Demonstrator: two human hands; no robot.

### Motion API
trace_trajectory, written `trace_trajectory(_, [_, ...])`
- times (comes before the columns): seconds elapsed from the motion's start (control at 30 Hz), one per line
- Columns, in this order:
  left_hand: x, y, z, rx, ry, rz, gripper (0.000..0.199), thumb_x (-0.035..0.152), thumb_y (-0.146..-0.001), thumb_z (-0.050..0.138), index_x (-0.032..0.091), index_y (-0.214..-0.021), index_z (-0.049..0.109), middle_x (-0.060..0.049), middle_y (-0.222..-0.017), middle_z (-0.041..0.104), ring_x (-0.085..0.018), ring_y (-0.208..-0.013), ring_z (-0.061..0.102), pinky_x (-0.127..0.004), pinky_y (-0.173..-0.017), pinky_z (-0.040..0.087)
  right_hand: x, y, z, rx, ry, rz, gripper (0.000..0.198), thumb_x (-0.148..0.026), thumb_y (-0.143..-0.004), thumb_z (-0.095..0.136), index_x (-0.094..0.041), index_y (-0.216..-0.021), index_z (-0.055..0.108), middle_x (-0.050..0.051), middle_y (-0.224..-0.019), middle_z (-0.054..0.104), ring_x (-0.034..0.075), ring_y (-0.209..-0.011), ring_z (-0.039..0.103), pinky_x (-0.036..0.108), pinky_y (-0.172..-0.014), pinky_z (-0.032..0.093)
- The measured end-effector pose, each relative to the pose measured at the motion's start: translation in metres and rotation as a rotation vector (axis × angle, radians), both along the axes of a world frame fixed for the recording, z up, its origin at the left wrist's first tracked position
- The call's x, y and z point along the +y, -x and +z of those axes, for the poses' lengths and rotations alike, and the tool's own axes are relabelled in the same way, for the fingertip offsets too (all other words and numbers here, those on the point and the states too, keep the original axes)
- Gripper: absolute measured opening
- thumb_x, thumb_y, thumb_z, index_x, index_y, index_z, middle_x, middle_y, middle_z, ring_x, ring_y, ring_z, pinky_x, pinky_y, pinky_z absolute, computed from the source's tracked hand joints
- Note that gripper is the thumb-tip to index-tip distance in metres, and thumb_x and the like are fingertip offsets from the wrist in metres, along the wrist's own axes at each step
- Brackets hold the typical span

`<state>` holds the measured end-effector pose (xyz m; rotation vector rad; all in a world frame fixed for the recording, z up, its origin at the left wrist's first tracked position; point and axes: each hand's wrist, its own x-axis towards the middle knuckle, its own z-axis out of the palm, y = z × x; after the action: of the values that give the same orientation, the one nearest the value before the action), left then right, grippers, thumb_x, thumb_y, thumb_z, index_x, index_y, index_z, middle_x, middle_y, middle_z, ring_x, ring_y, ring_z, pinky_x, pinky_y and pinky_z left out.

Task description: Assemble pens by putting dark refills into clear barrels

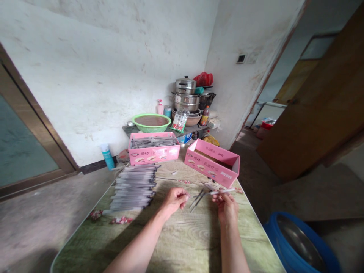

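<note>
My right hand is closed around a whitish, translucent pen, which lies nearly level and points left. To its left, my left hand has thumb and fingertips pinched together close to the pen's thin end. A small pale bit shows at those fingertips, too small to name. Between the hands, several thin dark pen refills lie loose on the table. A thick row of similar pens is laid side by side on the left, dark tips facing right.
Behind the row stands a pink box full of pens; another pink box is at the right, its brown inside showing. Further back are a green basin and stacked steel pots. A blue tub stands beside the table, lower right.
</note>
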<state>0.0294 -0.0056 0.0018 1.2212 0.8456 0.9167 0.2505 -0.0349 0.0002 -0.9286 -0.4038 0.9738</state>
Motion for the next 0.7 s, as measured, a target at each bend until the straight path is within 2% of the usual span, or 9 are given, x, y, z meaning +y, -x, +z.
trace_trajectory(0.17, [0.000,-0.002,-0.002,-0.010,0.007,0.000,0.033,0.041,-0.065,0.073,0.011,-0.076,0.064,0.004,-0.051,0.052,-0.008,-0.043,0.045,-0.020,-0.041,0.036,0.000,0.006,0.000,-0.009,-0.013,0.056,0.031,-0.026,-0.055,0.084,-0.015,-0.077,0.067,0.004,-0.065,0.072,0.014,-0.049,0.065,0.022,-0.044,0.055])
trace_trajectory(0.27, [-0.002,-0.005,-0.003,-0.076,0.008,-0.013,0.037,0.042,-0.068,0.074,0.010,-0.082,0.064,0.002,-0.054,0.056,-0.009,-0.044,0.049,-0.021,-0.044,0.041,-0.001,0.019,0.002,-0.049,0.013,0.133,0.029,-0.028,-0.057,0.085,-0.014,-0.075,0.067,0.004,-0.066,0.073,0.015,-0.050,0.066,0.022,-0.046,0.056])
trace_trajectory(0.37, [-0.006,-0.009,-0.002,-0.159,0.029,-0.051,0.046,0.042,-0.068,0.076,0.010,-0.099,0.063,-0.004,-0.068,0.065,-0.013,-0.056,0.060,-0.027,-0.056,0.051,-0.002,0.033,0.004,-0.076,0.044,0.271,0.028,-0.027,-0.059,0.086,-0.012,-0.074,0.067,0.006,-0.065,0.073,0.016,-0.050,0.067,0.023,-0.046,0.056])
trace_trajectory(0.47, [-0.008,-0.011,-0.001,-0.185,0.030,-0.084,0.055,0.041,-0.069,0.076,0.010,-0.112,0.061,-0.009,-0.085,0.070,-0.018,-0.071,0.067,-0.032,-0.068,0.055,-0.003,0.036,0.005,-0.028,0.047,0.354,0.026,-0.027,-0.061,0.085,-0.012,-0.074,0.068,0.007,-0.064,0.073,0.016,-0.050,0.067,0.022,-0.047,0.057])
trace_trajectory(0.6, [-0.006,-0.011,-0.006,-0.098,-0.022,-0.022,0.046,0.038,-0.071,0.074,0.010,-0.106,0.064,-0.009,-0.084,0.069,-0.017,-0.068,0.066,-0.030,-0.063,0.054,-0.002,0.023,0.006,0.145,-0.033,0.188,0.026,-0.023,-0.056,0.087,-0.015,-0.074,0.070,0.002,-0.067,0.074,0.014,-0.054,0.069,0.020,-0.052,0.059])
trace_trajectory(0.7, [-0.003,-0.011,-0.010,0.103,-0.097,0.059,0.029,0.027,-0.076,0.065,0.011,-0.100,0.068,-0.006,-0.075,0.068,-0.015,-0.059,0.063,-0.027,-0.057,0.051,-0.001,0.014,0.005,0.184,-0.067,0.147,0.025,-0.021,-0.056,0.086,-0.016,-0.074,0.070,0.001,-0.068,0.074,0.015,-0.056,0.070,0.021,-0.053,0.060])
